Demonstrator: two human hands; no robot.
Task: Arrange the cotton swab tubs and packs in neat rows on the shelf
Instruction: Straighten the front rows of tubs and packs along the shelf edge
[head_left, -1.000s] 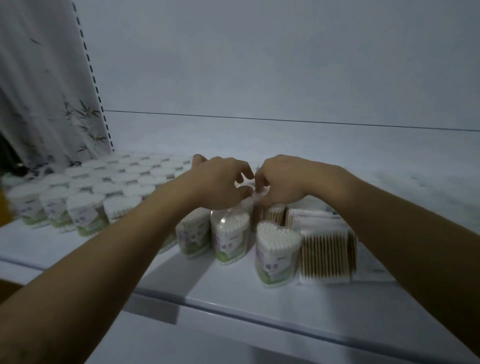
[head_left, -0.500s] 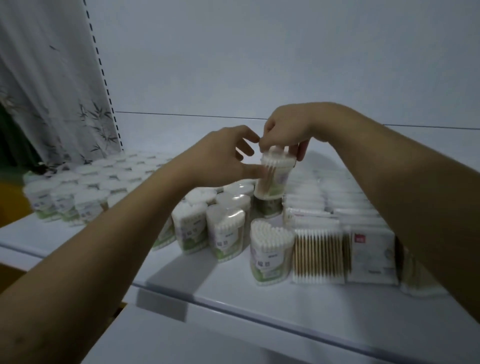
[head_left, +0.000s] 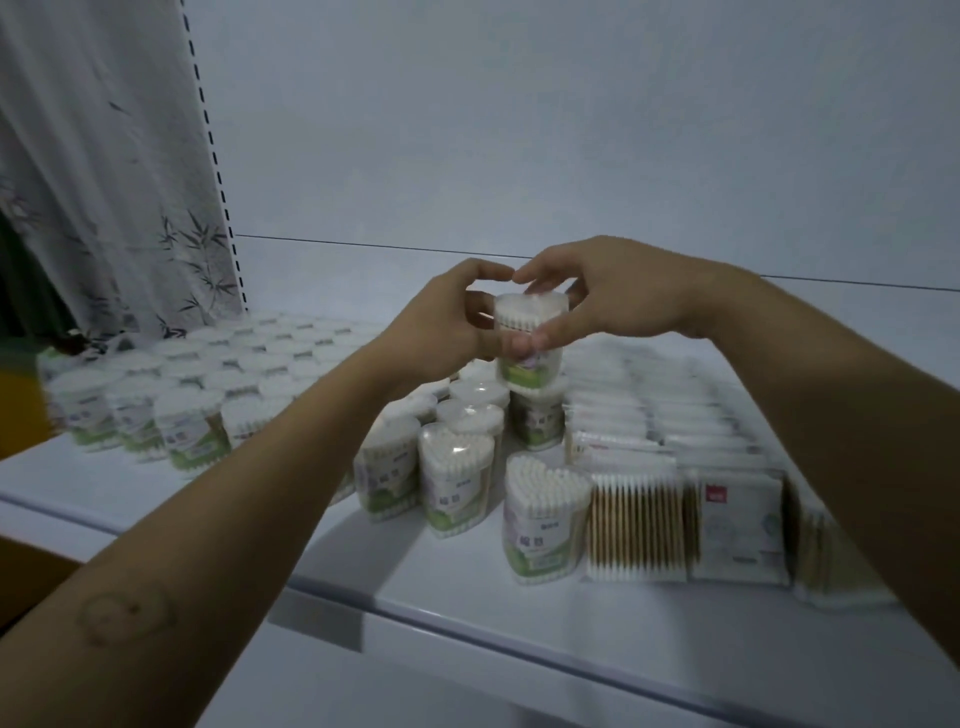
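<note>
Both hands hold one clear heart-shaped tub of cotton swabs (head_left: 530, 338) in the air above the white shelf (head_left: 519, 634). My left hand (head_left: 441, 327) grips its left side and my right hand (head_left: 597, 296) pinches its top and front. Directly below it stands another tub (head_left: 537, 421). More heart-shaped tubs (head_left: 457, 483) stand in short rows at the centre, one (head_left: 545, 519) nearest the front. Flat packs of swabs (head_left: 639, 525) stand in rows to the right. Many round-lidded tubs (head_left: 187, 400) fill the left of the shelf.
A white curtain with a bamboo print (head_left: 104, 182) hangs at the left beside a slotted shelf upright (head_left: 218, 176). The pale back panel (head_left: 571, 130) rises behind the goods. The shelf's front edge (head_left: 467, 629) runs across below the tubs.
Both hands lifted a tub out of the centre group, from shelf level to well above the other tubs. My left hand has closed round its side.
</note>
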